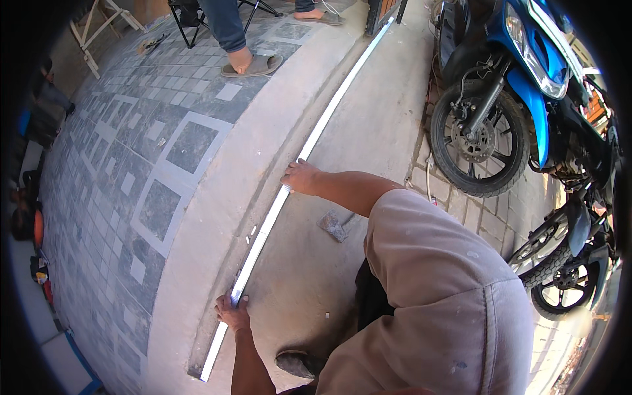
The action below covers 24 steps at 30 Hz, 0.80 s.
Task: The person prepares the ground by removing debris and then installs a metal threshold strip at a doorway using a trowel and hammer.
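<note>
A long, straight white bar (263, 236) runs diagonally along the groove beside the raised concrete edge, from the lower left to the top. My left hand (233, 312) is closed round the bar near its lower end, the thumb on the right side. Farther up, my right hand (301, 177) grips the same bar, fingers curled over it. Both hands seem to press it low against the ground; whether it touches all along cannot be told. Between my right arm and the bar lies a flat, rough grey piece (332, 226), its kind unclear.
A pale concrete border (197, 263) separates the groove from patterned grey tiles (99, 191) on the left. Someone's sandalled foot (253, 64) stands at the tile edge, near a folding chair (191, 23). At right are a blue motorbike (520, 85) and another motorbike (566, 283). My shoe (296, 362) is below.
</note>
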Available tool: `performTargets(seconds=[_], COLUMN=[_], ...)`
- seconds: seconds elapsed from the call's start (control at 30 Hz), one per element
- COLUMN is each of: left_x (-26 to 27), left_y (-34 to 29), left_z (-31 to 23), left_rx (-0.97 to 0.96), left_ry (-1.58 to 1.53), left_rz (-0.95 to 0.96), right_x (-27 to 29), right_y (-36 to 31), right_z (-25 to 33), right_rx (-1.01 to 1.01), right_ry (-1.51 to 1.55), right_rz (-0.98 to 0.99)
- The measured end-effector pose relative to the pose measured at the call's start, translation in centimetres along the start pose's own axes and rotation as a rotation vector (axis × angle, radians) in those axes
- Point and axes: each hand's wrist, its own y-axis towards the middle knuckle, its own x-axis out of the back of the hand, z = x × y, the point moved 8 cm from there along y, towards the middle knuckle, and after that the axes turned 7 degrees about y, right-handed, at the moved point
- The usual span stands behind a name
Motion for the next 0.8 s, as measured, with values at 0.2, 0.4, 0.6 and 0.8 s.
performTargets(seconds=[0.2,0.4,0.6,0.8], left_x=[-0.6,0.0,-0.6,0.2], left_y=[0.3,0.3,-0.3,-0.2], left_z=[0.1,0.8,-0.5,-0.2], left_rx=[-0.015,0.01,-0.015,-0.06], left_ry=[0.028,0.033,0.004,-0.023], left_rz=[-0.025,-0.018,-0.042,-0.068], right_x=[0.8,2.4,1.4,0.5], right_y=[0.3,-0.5,-2.3,-1.0], right_z=[0.3,-0.5,-10.0,-11.2], right_rx=[-0.055,-0.347,-0.962,-0.965], right_ry=[-0.047,0.07,0.8,0.834], right_rz=[0.129,-0.142,-0.444,-0.479])
